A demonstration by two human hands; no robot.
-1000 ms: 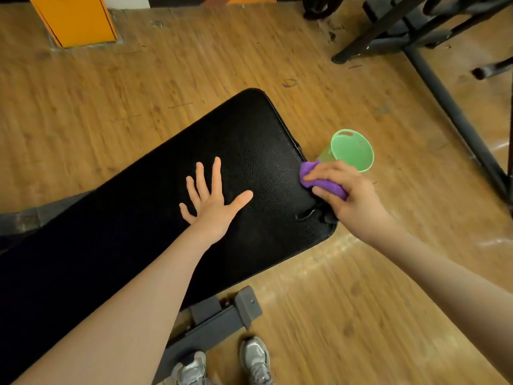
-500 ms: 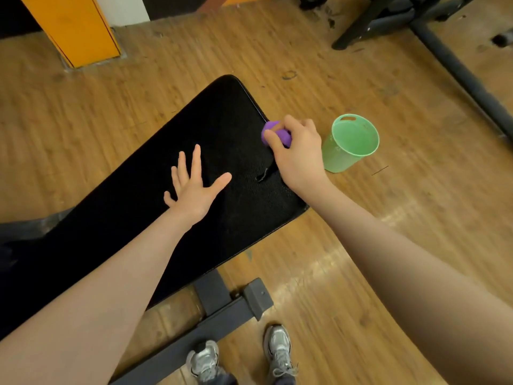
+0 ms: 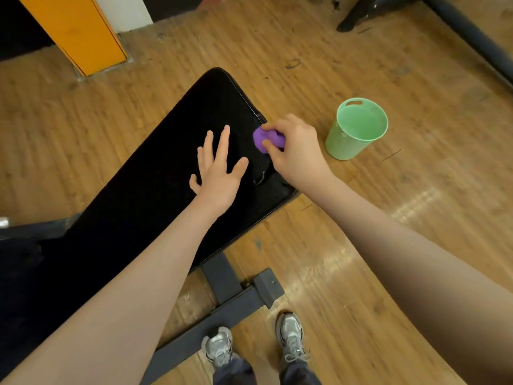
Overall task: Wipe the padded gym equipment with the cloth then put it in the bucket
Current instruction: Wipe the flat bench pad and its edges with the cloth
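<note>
A black padded bench point(image 3: 155, 190) runs from the lower left toward the middle of the view. My left hand point(image 3: 219, 168) lies flat on the pad with fingers spread. My right hand point(image 3: 294, 148) grips a bunched purple cloth point(image 3: 263, 138) and presses it on the pad near the bench's right edge. A small tear in the padding point(image 3: 261, 177) shows just below the cloth. An empty green bucket point(image 3: 356, 129) stands on the wooden floor to the right of the bench, a short way from my right hand.
The bench's grey steel foot point(image 3: 236, 298) crosses the floor in front of my shoes point(image 3: 255, 343). An orange post point(image 3: 80, 31) stands at the back left. Dark metal frame bars point(image 3: 466, 37) of another machine run along the back right.
My right hand slid the cloth from the bench's near right corner up along the right edge, then back a little toward me. The left hand stayed flat on the pad.
</note>
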